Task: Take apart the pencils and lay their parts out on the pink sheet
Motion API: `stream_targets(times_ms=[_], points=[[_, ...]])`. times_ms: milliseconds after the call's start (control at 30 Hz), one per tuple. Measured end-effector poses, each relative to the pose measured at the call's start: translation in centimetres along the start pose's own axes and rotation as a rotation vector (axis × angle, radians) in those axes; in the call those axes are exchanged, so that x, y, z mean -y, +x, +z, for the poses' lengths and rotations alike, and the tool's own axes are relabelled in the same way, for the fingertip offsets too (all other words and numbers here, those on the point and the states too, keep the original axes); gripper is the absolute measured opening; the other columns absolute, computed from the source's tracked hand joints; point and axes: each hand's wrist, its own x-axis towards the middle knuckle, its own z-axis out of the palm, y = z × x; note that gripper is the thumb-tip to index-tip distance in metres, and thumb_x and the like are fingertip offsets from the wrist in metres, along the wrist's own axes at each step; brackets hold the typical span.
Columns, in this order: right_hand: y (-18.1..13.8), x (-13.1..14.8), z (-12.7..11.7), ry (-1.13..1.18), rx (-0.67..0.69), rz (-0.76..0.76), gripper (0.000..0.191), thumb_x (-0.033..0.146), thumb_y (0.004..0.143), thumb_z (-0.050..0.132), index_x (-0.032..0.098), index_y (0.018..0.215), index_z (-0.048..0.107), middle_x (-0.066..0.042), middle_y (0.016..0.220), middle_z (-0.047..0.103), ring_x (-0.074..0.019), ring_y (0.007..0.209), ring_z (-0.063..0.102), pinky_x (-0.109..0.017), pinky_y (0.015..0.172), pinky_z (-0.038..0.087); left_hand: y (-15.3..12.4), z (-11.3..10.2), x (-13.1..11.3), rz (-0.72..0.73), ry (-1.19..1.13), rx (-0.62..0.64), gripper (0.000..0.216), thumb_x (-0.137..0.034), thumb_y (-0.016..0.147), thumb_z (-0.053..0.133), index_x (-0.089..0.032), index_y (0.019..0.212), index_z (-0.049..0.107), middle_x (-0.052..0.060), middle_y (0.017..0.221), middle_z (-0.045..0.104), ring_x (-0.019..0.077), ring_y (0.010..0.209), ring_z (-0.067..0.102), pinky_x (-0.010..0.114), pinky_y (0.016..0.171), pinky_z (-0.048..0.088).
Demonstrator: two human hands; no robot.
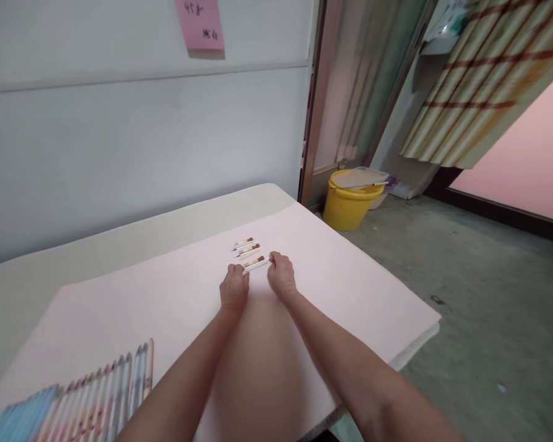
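At the lower left a row of pens [96, 393] lies on the pink sheet [350, 270]. At the centre the left hand [234, 287] and right hand [282, 274] sit close together, fingers curled onto the two ends of a pen [256, 263] lying on the sheet between them; whether they pinch it or only rest there I cannot tell. Just beyond lie two more pens [246, 246], then a yellow bucket [348, 205] on the floor [465, 294] right of centre and a note [200, 24] at upper left.
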Motion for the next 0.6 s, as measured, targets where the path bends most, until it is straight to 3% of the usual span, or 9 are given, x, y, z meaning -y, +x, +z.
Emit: stream_targets(times_ms=[133, 233, 300, 433, 533, 600], points=[[-0.1, 0.0, 0.0, 0.012, -0.001, 0.007, 0.044, 0.001, 0.07, 0.039, 0.019, 0.105, 0.059, -0.006, 0.092, 0.062, -0.0185, 0.088, 0.051, -0.026, 0.08, 0.037, -0.9, -1.0, 0.1, -0.061, -0.196, -0.008, 0.015, -0.024, 0.082, 0.046, -0.018, 0.094, 0.052, 0.006, 0.097, 0.053, 0.0169, 0.081, 0.056, 0.029, 0.07, 0.044], [-0.2, 0.1, 0.0, 0.019, -0.004, 0.018, 0.045, 0.0, 0.069, 0.038, 0.019, 0.105, 0.059, -0.006, 0.092, 0.061, -0.0182, 0.089, 0.051, -0.026, 0.08, 0.037, -3.5, -3.4, 0.1, -0.091, -0.406, 0.011, 0.017, -0.023, 0.079, 0.049, -0.017, 0.094, 0.054, 0.006, 0.095, 0.056, 0.0156, 0.071, 0.056, 0.031, 0.071, 0.045], [-0.2, 0.1, -0.1, 0.022, -0.004, 0.023, 0.044, 0.0, 0.069, 0.039, 0.019, 0.104, 0.059, -0.006, 0.091, 0.06, -0.018, 0.089, 0.051, -0.026, 0.079, 0.038, -6.6, -5.9, 0.0, -0.072, -0.529, 0.044, 0.019, -0.027, 0.08, 0.049, -0.017, 0.095, 0.054, 0.006, 0.092, 0.059, 0.0161, 0.073, 0.057, 0.03, 0.07, 0.045], [-0.3, 0.0, 0.0, 0.025, -0.005, 0.025, 0.043, 0.002, 0.07, 0.039, 0.019, 0.104, 0.059, -0.006, 0.089, 0.06, -0.0177, 0.087, 0.051, -0.026, 0.078, 0.038, -14.4, -11.0, 0.9, -0.092, -0.606, 0.237, 0.019, -0.035, 0.082, 0.047, -0.02, 0.087, 0.058, 0.001, 0.073, 0.06, 0.0144, 0.064, 0.055, 0.026, 0.061, 0.042], [-0.4, 0.0, 0.0, 0.021, -0.009, 0.037, 0.041, 0.004, 0.071, 0.039, 0.018, 0.103, 0.059, -0.007, 0.088, 0.059, -0.0175, 0.083, 0.052, -0.026, 0.076, 0.039, -19.1, -13.2, 3.0, -0.2, -0.61, 0.276, 0.023, -0.04, 0.081, 0.047, -0.021, 0.08, 0.06, -0.001, 0.061, 0.055, 0.0133, 0.055, 0.051, 0.024, 0.054, 0.038], [-0.4, 0.1, 0.1, 0.016, -0.016, 0.047, 0.04, 0.005, 0.071, 0.039, 0.018, 0.102, 0.06, -0.007, 0.087, 0.059, -0.0173, 0.08, 0.053, -0.026, 0.075, 0.04, -20.8, -13.9, 4.8, -0.242, -0.605, 0.279, 0.025, -0.041, 0.08, 0.048, -0.021, 0.078, 0.061, -0.001, 0.057, 0.053, 0.0132, 0.054, 0.05, 0.024, 0.054, 0.037]])
